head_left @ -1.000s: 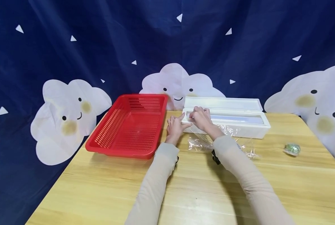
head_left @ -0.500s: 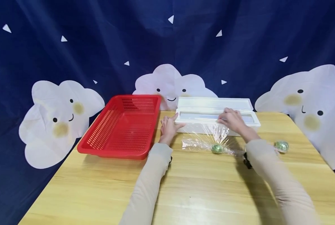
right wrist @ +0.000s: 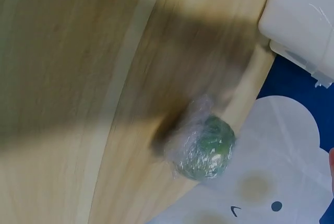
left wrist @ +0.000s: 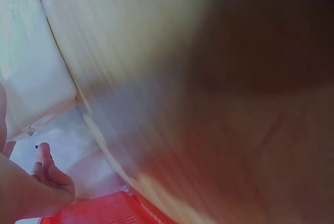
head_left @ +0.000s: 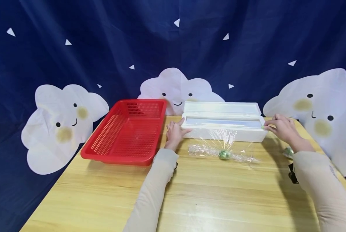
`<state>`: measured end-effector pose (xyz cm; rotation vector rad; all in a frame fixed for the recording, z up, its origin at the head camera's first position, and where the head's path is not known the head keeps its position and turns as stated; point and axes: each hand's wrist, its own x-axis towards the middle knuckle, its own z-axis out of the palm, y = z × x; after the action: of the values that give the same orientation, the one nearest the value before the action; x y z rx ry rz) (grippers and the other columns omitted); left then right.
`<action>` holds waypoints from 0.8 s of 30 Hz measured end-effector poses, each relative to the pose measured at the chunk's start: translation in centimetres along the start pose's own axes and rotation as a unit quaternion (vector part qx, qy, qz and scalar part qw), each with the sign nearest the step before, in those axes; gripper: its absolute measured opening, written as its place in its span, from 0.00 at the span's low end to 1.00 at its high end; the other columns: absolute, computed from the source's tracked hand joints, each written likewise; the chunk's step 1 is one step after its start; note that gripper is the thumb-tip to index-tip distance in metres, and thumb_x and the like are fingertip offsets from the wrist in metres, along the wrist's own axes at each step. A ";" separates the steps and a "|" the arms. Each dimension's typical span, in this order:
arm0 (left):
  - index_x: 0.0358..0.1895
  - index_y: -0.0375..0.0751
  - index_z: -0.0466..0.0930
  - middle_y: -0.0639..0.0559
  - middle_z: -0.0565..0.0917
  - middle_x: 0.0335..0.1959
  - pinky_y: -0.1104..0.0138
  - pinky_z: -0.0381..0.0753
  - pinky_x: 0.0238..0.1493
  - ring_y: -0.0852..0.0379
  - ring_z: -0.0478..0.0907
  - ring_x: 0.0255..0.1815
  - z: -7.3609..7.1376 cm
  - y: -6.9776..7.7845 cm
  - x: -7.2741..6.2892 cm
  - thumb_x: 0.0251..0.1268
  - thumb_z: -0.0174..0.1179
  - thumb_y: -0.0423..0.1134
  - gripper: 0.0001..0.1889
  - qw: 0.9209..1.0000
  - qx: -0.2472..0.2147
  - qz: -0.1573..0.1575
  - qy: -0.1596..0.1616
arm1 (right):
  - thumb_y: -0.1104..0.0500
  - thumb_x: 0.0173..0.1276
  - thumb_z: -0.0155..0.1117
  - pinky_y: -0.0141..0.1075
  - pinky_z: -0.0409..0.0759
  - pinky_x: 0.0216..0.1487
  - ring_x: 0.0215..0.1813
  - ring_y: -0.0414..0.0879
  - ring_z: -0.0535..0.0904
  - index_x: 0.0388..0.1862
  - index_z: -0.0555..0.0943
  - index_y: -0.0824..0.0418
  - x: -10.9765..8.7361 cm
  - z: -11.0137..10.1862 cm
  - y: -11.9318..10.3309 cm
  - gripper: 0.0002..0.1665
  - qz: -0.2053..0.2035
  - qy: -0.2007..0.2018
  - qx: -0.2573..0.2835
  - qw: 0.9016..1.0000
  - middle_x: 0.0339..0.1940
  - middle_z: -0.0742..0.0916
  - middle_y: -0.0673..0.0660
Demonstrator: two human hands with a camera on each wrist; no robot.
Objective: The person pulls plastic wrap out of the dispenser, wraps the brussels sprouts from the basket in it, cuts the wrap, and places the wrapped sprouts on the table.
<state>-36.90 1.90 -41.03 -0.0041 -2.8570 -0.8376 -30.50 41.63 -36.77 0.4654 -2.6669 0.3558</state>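
A long white cling film dispenser [head_left: 219, 133] stands with its lid [head_left: 222, 109] raised. At its left front corner my left hand [head_left: 174, 132] holds on, thumb along the front and index finger by the top edge. The thumb and fingers of my right hand [head_left: 281, 129] pinch a small green slider [head_left: 262, 127] at the dispenser's right end. A sheet of clear film [head_left: 207, 149] hangs over the front onto the table, bunched around a shiny green ball-shaped thing [head_left: 224, 154]. In the left wrist view the dispenser [left wrist: 31, 67] lies beside my fingers.
A red plastic basket [head_left: 156, 141] stands left of the dispenser. Another green ball-shaped thing wrapped in film [right wrist: 206, 148] lies on the table near its right edge, below my right forearm. A dark blue curtain [head_left: 202, 42] with clouds hangs behind the wooden table [head_left: 207, 199].
My right hand has slid along the dispenser from its left end to its right end, uncovering the film and the green ball-shaped thing. My left hand has stayed at the left corner.
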 end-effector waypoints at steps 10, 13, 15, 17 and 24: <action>0.64 0.66 0.64 0.43 0.71 0.48 0.62 0.72 0.36 0.50 0.64 0.48 -0.6 -0.2 0.1 0.44 0.63 0.63 0.38 1.000 0.021 0.010 0.005 | 0.63 0.61 0.62 0.51 0.58 0.34 0.38 0.58 0.68 0.37 0.81 0.68 0.4 0.0 -1.0 0.08 0.061 -0.026 0.040 0.997 0.34 0.73 0.63; 0.65 0.66 0.62 0.42 0.70 0.48 0.60 0.71 0.41 0.49 0.63 0.48 -1.0 -0.1 0.2 0.45 0.62 0.63 0.38 0.999 0.035 0.008 0.002 | 0.63 0.63 0.59 0.45 0.59 0.33 0.37 0.57 0.67 0.39 0.80 0.71 0.6 0.2 -1.1 0.11 0.088 -0.029 0.086 0.992 0.35 0.72 0.65; 0.66 0.65 0.61 0.42 0.69 0.48 0.59 0.68 0.44 0.49 0.62 0.49 -0.9 0.0 0.2 0.47 0.61 0.63 0.38 0.999 0.043 0.006 -0.001 | 0.63 0.64 0.58 0.42 0.60 0.33 0.36 0.57 0.66 0.40 0.78 0.75 0.6 0.3 -1.1 0.13 0.105 -0.026 0.126 0.986 0.35 0.73 0.67; 0.67 0.65 0.60 0.42 0.68 0.48 0.58 0.66 0.47 0.48 0.60 0.51 -0.8 0.1 0.1 0.49 0.61 0.63 0.39 0.999 0.043 0.003 -0.004 | 0.65 0.64 0.57 0.39 0.63 0.33 0.36 0.55 0.66 0.40 0.78 0.78 0.4 0.4 -1.0 0.14 0.113 -0.020 0.155 0.981 0.35 0.74 0.71; 0.69 0.62 0.56 0.39 0.63 0.57 0.58 0.66 0.46 0.46 0.55 0.57 0.0 0.8 -0.3 0.49 0.61 0.61 0.41 0.999 -0.006 -0.023 -0.038 | 0.61 0.67 0.53 0.32 0.65 0.32 0.35 0.41 0.66 0.42 0.77 0.79 -1.1 0.4 -0.8 0.18 0.165 -0.015 0.185 0.969 0.38 0.79 0.68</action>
<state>-36.59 2.63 -40.63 0.0286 -2.9327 -0.8821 -29.37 41.04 -37.49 0.1264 -2.7099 0.9641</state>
